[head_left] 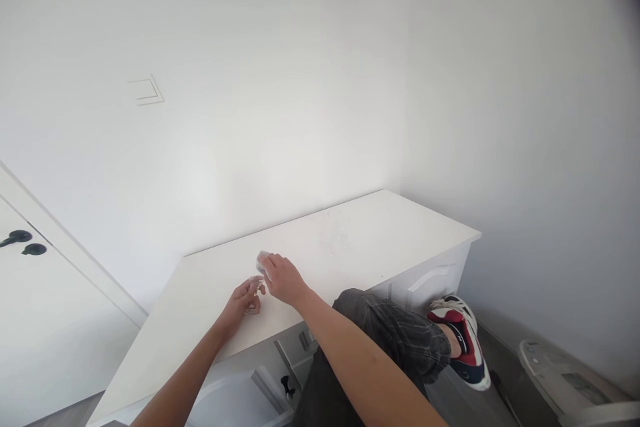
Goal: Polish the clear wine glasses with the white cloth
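Observation:
Above the white cabinet top (360,227), my two hands are close together near its front left part. My right hand (283,277) has its fingers closed around a small whitish, crumpled-looking piece (261,260); its kind is too blurred to tell. Just left of it and slightly lower, my left hand (243,300) is curled, thumb and fingers pinched together. Something small and pale shows at those fingertips, too small to name. Whether the two hands touch cannot be made out.
Faint glossy marks (334,233) lie on the cabinet top. White walls stand behind and to the right. A door with black handles (20,236) is at left. My bent leg (390,327) and a red-and-white shoe (465,340) are beside the cabinet front; a pale appliance (565,373) stands lower right.

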`<state>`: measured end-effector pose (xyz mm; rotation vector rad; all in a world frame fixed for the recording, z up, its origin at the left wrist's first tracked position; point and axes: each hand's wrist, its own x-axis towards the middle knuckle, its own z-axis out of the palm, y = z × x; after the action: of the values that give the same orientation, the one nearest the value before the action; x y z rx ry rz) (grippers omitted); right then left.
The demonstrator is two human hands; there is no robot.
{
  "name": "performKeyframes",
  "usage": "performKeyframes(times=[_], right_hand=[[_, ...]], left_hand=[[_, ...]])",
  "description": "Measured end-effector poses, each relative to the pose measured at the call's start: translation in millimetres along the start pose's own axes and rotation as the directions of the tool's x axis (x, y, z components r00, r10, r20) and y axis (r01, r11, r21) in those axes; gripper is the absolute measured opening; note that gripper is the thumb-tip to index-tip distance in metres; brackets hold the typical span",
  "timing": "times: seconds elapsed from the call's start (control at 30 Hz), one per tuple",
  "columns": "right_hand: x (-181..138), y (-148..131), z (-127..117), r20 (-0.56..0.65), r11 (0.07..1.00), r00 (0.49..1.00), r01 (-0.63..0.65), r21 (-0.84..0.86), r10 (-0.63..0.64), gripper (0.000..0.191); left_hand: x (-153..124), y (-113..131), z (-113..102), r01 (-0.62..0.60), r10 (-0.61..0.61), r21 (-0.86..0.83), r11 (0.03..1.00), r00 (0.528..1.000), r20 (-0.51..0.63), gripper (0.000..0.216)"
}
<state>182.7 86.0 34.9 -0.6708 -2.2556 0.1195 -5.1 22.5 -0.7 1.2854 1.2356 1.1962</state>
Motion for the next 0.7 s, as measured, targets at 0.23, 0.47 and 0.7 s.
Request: performKeyframes(times=[0.23,0.47,0.7], right_hand=[[-1.3,-4.4,1.7,0.087,0.987,0.984,0.157,-0.042,-0.153,0.035],[-2.9,-5.8,3.5,0.096,0.978,0.974,0.207,-0.01,-0.205,0.034],[0.6,-3.2,1.3,-0.02,1.0,1.0,-0.02,-0.013,0.02,0.035]], left_hand=[[-1.7,-2.9,-3.2,-0.046,0.041,-0.146,0.988,0.998,-0.037,0.028],[0.3,-8.0,-5.1,-0.061,0.062,-0.058,0.996,0.998,0.02,0.027],[-1.0,-5.4,-4.6,-0.014,0.013,-0.008,1.0,1.0,-0.019,0.034]])
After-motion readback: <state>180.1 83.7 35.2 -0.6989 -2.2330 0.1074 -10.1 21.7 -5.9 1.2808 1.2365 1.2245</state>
